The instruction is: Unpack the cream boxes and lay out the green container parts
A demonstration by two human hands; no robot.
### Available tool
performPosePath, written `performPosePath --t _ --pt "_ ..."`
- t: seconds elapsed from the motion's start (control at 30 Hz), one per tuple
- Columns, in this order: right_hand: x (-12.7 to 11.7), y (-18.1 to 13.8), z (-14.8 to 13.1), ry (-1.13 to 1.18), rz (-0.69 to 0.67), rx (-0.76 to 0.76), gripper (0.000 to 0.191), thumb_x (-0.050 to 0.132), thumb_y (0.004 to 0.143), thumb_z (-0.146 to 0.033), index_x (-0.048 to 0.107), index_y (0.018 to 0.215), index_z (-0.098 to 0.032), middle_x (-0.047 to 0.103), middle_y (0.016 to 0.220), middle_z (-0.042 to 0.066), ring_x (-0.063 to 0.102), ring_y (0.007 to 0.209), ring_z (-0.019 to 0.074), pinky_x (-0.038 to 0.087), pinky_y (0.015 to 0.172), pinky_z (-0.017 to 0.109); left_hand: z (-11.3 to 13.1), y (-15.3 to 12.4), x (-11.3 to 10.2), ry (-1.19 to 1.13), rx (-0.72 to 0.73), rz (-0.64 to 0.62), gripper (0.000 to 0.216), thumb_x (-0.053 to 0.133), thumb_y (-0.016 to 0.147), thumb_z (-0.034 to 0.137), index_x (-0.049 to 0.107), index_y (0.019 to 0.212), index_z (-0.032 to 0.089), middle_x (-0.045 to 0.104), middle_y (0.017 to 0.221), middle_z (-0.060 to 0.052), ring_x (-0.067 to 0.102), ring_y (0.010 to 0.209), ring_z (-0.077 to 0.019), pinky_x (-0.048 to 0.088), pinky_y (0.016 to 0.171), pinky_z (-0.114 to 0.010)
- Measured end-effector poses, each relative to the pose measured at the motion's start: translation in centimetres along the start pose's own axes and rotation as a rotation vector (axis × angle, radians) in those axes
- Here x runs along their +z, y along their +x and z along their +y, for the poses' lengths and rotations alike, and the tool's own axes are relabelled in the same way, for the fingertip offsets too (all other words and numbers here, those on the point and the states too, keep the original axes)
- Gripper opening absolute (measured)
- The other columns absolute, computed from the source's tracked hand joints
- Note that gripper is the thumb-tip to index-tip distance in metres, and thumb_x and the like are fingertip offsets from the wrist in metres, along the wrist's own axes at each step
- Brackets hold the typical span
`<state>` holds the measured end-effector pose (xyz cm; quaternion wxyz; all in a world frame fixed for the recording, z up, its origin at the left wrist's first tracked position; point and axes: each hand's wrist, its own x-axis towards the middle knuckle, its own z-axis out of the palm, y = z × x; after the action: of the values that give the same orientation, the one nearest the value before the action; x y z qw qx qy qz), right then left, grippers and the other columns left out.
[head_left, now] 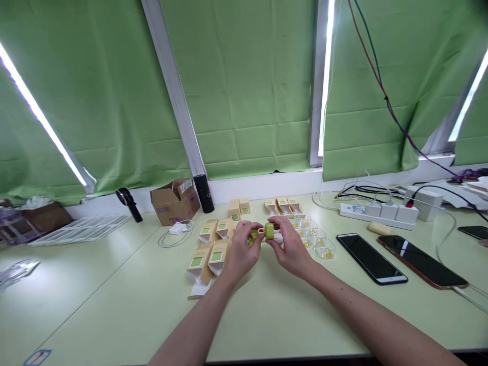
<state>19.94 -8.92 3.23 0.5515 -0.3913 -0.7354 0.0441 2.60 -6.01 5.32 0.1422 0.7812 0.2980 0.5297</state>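
Observation:
In the middle of the table my hands are close together, fingers closed. My left hand (pixel 244 248) pinches a small green piece (pixel 252 237) with a pale ring-like part at its right side. Between the fingers of my right hand (pixel 288 243) is a rounded green block (pixel 269 231), right beside that ring; whether the two are joined I cannot tell. Something whitish shows under the right fingers. Left of my hands stand several small kraft boxes (pixel 205 255) with green squares. Several clear plastic cups (pixel 325 249) with yellow spots inside sit just right of my right hand.
More small boxes (pixel 282 205) stand at the back. Two phones (pixel 371 258) lie on the right, before a white power strip (pixel 377 214) with cables. At back left are an open cardboard box (pixel 175 203), a black cylinder (pixel 204 193), a handheld fan (pixel 129 204) and a white charger (pixel 177 229).

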Motion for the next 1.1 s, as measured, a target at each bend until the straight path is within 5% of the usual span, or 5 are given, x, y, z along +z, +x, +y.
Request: performPosePath --t 0.37,0.83,1.1 --pt "0.0 -0.3 -0.4 0.005 -0.003 0.003 0.049 0.057 0.092 -0.017 0.042 0.137 -0.026 0.058 0.126 0.013 0.062 0.107 0.0273 0.058 0.093 0.051 -0.7 -1.0 0.4 -0.001 -0.058 0.004 0.012 0.059 0.092 0.017 0.066 0.102 0.02 0.064 0.102 -0.008 0.064 0.096 -0.0198 0.056 0.075 -0.03" --pt "0.0 -0.4 -1.0 -0.019 0.033 -0.097 0.05 0.06 0.095 -0.021 0.041 0.141 -0.027 0.058 0.127 0.014 0.057 0.116 0.0304 0.056 0.094 0.052 -1.4 -1.3 1.2 -0.277 -0.221 -0.05 0.021 0.06 0.084 0.01 0.07 0.1 0.02 0.072 0.1 -0.005 0.068 0.09 -0.0177 0.056 0.08 -0.03" --pt "0.0 -0.2 -0.8 0.037 0.013 0.006 0.049 0.06 0.093 -0.019 0.046 0.139 -0.028 0.06 0.126 0.012 0.062 0.106 0.0265 0.059 0.09 0.048 -1.2 -1.3 0.9 -0.263 -0.234 0.021 0.011 0.061 0.089 0.02 0.071 0.091 0.019 0.07 0.094 -0.006 0.067 0.085 -0.0171 0.057 0.073 -0.029"
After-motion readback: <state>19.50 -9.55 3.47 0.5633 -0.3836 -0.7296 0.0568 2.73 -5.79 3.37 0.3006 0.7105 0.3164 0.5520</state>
